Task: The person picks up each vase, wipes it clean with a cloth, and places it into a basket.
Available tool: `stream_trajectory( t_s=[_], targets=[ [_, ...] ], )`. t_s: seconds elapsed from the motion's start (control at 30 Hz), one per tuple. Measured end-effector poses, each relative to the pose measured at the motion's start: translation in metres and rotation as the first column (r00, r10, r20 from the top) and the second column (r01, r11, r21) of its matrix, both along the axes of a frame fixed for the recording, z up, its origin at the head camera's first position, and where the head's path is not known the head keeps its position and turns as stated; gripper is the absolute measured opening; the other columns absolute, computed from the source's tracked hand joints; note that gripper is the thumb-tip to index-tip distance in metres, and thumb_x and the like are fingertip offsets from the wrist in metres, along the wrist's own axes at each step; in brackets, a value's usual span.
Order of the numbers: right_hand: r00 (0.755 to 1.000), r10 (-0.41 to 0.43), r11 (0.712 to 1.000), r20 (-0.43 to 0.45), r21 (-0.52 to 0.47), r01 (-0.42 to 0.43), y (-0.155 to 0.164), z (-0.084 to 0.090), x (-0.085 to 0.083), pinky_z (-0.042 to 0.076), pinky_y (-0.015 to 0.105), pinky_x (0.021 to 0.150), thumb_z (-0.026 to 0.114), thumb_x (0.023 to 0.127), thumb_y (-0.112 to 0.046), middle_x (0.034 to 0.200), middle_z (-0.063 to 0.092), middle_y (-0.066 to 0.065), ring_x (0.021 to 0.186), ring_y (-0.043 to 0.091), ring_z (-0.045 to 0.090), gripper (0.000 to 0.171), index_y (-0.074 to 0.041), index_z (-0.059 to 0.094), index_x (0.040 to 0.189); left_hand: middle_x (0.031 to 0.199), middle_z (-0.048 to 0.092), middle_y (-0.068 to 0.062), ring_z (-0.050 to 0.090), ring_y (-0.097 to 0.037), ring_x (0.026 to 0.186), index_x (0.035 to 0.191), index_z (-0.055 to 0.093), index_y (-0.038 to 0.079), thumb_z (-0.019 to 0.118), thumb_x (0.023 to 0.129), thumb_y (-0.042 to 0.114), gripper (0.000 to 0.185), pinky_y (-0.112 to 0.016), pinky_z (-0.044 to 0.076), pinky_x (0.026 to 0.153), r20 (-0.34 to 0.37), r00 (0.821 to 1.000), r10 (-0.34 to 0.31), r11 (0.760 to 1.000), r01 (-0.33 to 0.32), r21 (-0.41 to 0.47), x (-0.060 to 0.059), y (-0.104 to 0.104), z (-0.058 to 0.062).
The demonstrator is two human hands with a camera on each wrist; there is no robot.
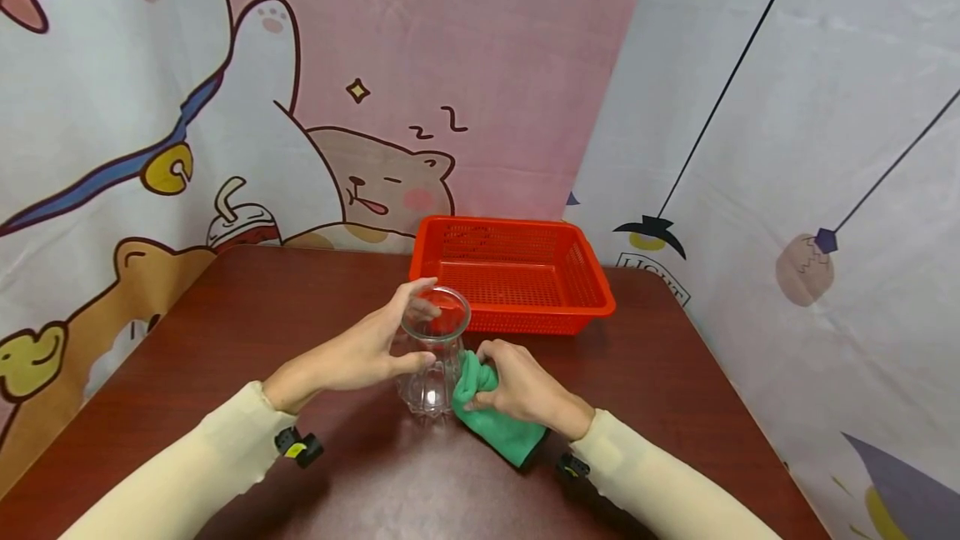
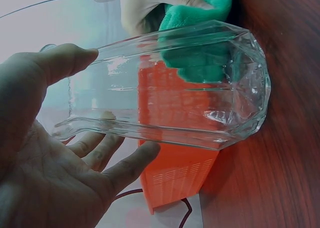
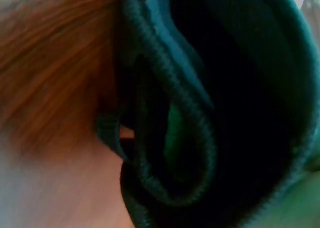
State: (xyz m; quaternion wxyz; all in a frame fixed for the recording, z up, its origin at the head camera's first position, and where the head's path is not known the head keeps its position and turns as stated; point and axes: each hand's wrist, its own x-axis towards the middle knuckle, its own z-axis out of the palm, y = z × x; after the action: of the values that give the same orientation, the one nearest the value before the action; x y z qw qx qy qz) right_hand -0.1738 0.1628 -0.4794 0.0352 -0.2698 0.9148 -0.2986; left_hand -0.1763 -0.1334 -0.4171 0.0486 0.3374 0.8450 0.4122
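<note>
Centrally, the clear glass vase (image 1: 433, 357) stands upright on the dark red-brown table (image 1: 247, 315), just in front of the orange basket (image 1: 517, 272). Left hand (image 1: 367, 348) grips the vase near its rim, thumb and fingers curled round the glass. Right hand (image 1: 517, 390) bunches a green cloth (image 1: 495, 427) and presses it against the vase's lower side; cloth trails onto the table. 2 cream sleeves (image 1: 195, 473) visible.
</note>
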Motion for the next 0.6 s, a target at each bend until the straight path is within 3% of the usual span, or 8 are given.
stream_trajectory(
  t_s=[0.3, 0.6],
  targets=[
    [0.997, -0.034, 0.994, -0.064, 0.103, 0.04, -0.0067, -0.0061, 0.0006, 0.057, 0.031, 0.076, 0.11, 0.082, -0.021, 0.103, 0.068, 0.002, 0.088, 0.014, 0.061, 0.049, -0.009, 0.073, 0.111, 0.16, 0.067, -0.014, 0.069, -0.034, 0.143, 0.182, 0.019, 0.022, 0.088, 0.106, 0.024, 0.102, -0.064, 0.058, 0.116, 0.0, 1.0, 0.0, 1.0, 0.0, 0.001, -0.0007, 0.0, 0.0011],
    [0.998, -0.048, 0.993, -0.047, 0.105, 0.053, -0.0085, -0.0085, 0.0014, 0.06, 0.035, 0.078, 0.11, 0.081, -0.02, 0.108, 0.067, 0.004, 0.09, 0.016, 0.061, 0.054, -0.008, 0.069, 0.115, 0.16, 0.066, -0.018, 0.067, -0.038, 0.146, 0.183, 0.018, 0.023, 0.088, 0.106, 0.023, 0.103, -0.071, 0.057, 0.119, 0.018, 1.0, -0.012, 1.0, 0.012, 0.013, -0.0009, -0.0002, 0.0001]
  ],
)
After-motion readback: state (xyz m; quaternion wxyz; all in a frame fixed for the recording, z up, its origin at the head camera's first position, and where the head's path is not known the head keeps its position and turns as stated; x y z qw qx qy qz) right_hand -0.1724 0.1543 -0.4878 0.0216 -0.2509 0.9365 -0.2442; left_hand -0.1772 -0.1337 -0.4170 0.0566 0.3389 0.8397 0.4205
